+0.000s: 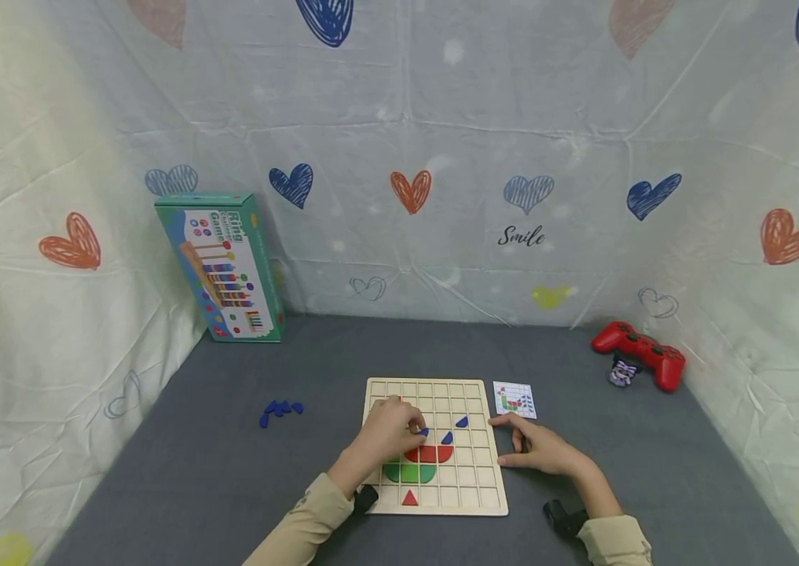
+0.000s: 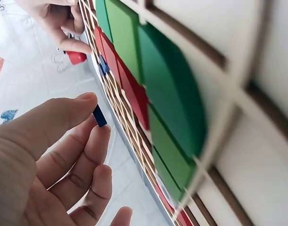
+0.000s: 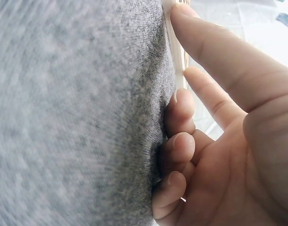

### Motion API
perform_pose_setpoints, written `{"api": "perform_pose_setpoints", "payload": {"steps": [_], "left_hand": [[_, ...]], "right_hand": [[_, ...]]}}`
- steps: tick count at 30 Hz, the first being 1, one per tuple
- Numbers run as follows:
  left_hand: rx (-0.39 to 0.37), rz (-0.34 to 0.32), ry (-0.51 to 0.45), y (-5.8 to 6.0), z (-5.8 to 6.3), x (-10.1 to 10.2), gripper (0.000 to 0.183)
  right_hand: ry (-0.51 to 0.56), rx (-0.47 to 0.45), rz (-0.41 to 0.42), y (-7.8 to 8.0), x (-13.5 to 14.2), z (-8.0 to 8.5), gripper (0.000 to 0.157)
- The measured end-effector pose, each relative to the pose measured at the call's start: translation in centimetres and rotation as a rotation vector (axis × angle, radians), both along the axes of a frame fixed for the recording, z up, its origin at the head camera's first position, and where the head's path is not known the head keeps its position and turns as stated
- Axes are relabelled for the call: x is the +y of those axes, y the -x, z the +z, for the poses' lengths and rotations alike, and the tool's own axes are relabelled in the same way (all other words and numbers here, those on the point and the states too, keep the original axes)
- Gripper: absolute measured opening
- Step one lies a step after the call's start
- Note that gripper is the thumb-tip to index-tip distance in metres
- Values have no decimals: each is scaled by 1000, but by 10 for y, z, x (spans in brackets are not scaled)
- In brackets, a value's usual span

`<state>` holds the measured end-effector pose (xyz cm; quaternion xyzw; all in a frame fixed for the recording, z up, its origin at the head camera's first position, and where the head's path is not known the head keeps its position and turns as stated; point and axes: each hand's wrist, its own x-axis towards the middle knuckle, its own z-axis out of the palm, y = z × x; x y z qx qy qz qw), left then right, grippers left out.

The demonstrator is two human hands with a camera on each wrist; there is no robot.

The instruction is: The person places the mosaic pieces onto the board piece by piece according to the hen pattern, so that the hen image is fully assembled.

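Observation:
A wooden grid board (image 1: 503,503) lies on the grey cloth. Between thumb and fingertips my left hand (image 1: 390,428) pinches a small blue tile (image 2: 100,116) above the board's middle. Red tiles (image 1: 430,454) form a row under it, with a row of green tiles (image 1: 409,473) nearer me and a red triangle (image 1: 409,498) below. Two other blue tiles, one upper (image 1: 462,422) and one lower (image 1: 447,438), sit right of the left hand. My right hand (image 1: 547,450) touches the board's right edge with thumb and index finger; its other fingers are bent against the cloth.
Several loose blue tiles (image 1: 279,409) lie left of the board. A printed pattern card (image 1: 514,400) is beside its upper right corner. A green toy box (image 1: 229,267) stands at back left; a red game controller (image 1: 639,354) is at back right.

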<state>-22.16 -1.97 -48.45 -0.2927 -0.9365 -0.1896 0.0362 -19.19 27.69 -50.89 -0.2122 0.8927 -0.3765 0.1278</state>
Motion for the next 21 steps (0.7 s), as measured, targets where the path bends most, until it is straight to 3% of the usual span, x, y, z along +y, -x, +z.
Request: {"api": "perform_pose_setpoints", "payload": {"steps": [14,21], "left_hand": [[-1,-72,6,2,5,31,6],[-10,-67,43,6,2,46,7]], "right_hand": [[1,-14,8,-2,-2,3,57],[11,-8,15,-1,-1,2,57]]}}
